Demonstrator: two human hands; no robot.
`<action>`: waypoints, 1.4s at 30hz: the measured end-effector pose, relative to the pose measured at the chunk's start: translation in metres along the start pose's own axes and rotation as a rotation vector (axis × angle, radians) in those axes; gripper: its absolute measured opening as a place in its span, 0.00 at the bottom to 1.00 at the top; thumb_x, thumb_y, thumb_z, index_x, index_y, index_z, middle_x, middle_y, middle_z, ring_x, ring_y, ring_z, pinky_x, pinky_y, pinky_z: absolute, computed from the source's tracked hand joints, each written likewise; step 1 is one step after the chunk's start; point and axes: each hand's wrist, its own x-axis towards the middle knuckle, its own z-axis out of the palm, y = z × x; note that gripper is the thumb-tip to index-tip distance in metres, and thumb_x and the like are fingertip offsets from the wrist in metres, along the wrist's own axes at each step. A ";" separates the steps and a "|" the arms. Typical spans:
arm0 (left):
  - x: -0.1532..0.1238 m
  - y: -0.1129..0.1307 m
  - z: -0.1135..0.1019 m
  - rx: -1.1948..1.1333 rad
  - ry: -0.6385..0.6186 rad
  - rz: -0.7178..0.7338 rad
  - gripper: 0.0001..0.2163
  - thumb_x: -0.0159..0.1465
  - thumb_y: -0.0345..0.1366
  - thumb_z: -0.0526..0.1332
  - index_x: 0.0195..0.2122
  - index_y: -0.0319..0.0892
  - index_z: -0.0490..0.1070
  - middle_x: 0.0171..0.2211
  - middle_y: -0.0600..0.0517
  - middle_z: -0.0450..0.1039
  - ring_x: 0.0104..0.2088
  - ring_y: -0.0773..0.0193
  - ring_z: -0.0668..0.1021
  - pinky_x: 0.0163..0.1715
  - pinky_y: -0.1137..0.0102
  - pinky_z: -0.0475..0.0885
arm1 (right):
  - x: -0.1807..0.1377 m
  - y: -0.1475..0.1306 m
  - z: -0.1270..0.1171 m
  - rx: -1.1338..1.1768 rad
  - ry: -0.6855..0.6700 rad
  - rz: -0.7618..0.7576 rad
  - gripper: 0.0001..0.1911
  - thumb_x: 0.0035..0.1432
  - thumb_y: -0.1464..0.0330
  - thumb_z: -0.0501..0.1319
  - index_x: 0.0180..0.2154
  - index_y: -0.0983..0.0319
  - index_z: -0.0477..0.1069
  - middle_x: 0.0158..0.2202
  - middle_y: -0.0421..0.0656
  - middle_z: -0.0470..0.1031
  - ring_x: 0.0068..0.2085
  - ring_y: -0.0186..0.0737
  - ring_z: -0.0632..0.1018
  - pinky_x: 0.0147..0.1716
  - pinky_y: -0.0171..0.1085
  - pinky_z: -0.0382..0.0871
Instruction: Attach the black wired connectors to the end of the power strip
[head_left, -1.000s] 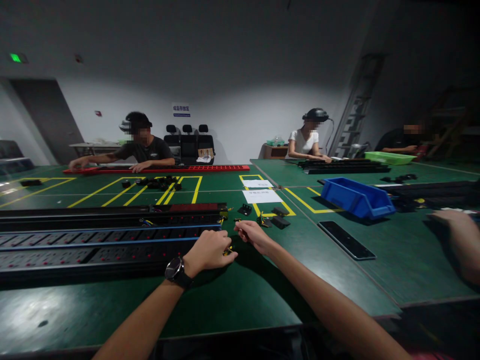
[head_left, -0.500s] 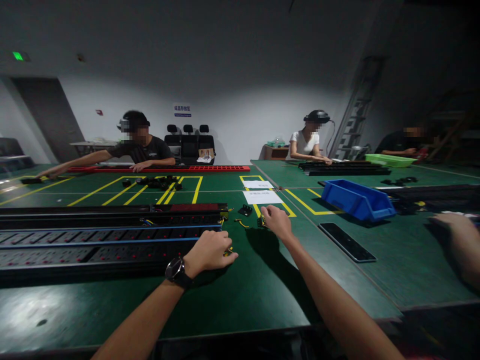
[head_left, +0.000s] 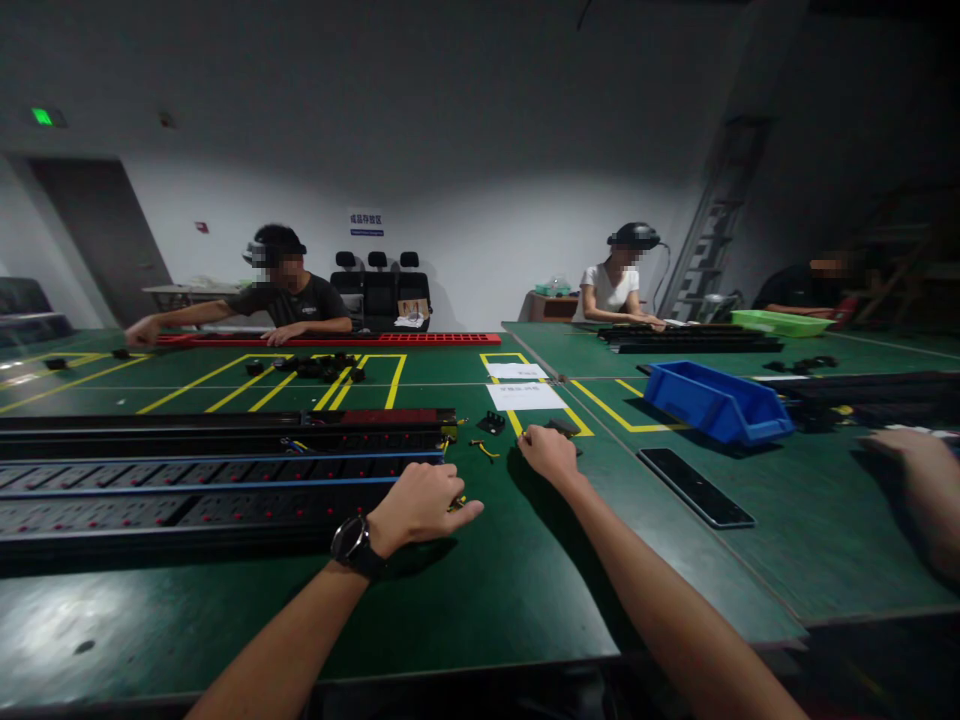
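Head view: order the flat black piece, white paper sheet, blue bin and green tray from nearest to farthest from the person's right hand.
1. The flat black piece, at the fingertips of the right hand.
2. The white paper sheet, just beyond the hand, inside the yellow lines.
3. The blue bin, off to the right.
4. The green tray, far back on the right.

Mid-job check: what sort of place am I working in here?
Most likely a power-strip assembly workshop: green workbenches marked with yellow tape, long black socket strips by the left hand, a blue parts bin, and other people working at the same tables.
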 end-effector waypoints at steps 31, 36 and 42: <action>-0.001 -0.005 0.002 -0.061 0.000 -0.011 0.30 0.75 0.53 0.43 0.31 0.40 0.77 0.32 0.48 0.74 0.30 0.63 0.74 0.30 0.70 0.63 | 0.005 -0.004 -0.036 1.315 0.014 0.053 0.26 0.48 0.48 0.72 0.33 0.59 0.67 0.31 0.45 0.81 0.30 0.39 0.81 0.27 0.34 0.74; -0.001 -0.002 -0.005 -0.068 -0.029 -0.016 0.28 0.74 0.53 0.45 0.31 0.39 0.77 0.32 0.48 0.74 0.29 0.63 0.74 0.31 0.69 0.63 | 0.001 -0.007 -0.035 1.385 -0.097 0.052 0.28 0.38 0.58 0.78 0.37 0.59 0.68 0.25 0.36 0.76 0.23 0.31 0.73 0.22 0.30 0.68; -0.002 -0.002 -0.005 -0.025 -0.022 -0.012 0.22 0.72 0.49 0.51 0.30 0.40 0.76 0.33 0.48 0.75 0.31 0.61 0.75 0.30 0.68 0.63 | -0.012 -0.006 -0.046 1.170 -0.562 -0.113 0.27 0.46 0.57 0.75 0.46 0.59 0.70 0.30 0.36 0.76 0.26 0.31 0.74 0.25 0.30 0.68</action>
